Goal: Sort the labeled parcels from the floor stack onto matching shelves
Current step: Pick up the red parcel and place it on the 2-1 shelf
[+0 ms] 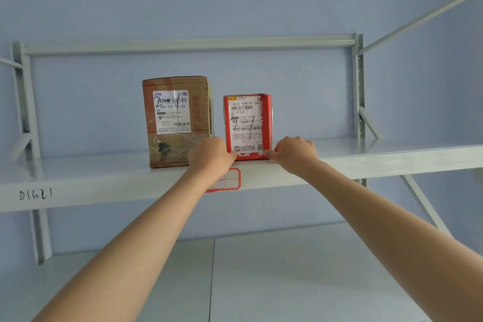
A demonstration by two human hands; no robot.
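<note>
Red parcel (247,127) stands upright on upper shelf (366,159), label w/ handwritten "2-1" facing out, held between both hands at its base. Left hand (210,155): fingers curled, tips pinching lower-left corner. Right hand (294,153): fingers curled, tips pinching lower-right corner. Parcel body rises above and between fingertips; only bottom edge is contacted.

Risk (judgement): parcel sits close to shelf front edge; release before pushing back could let it tip fwd and drop. Low grip gives poor control of the tall top, so an uneven push may twist it.

Brown parcel (177,120), also marked "2-1", stands just left of left hand, approx. touching knuckles; a careless nudge may shift it. Red-bordered shelf tag (230,179) on shelf front sits below fingers, partly hidden by left wrist. Lower shelf (287,269) lies beneath forearms.
</note>
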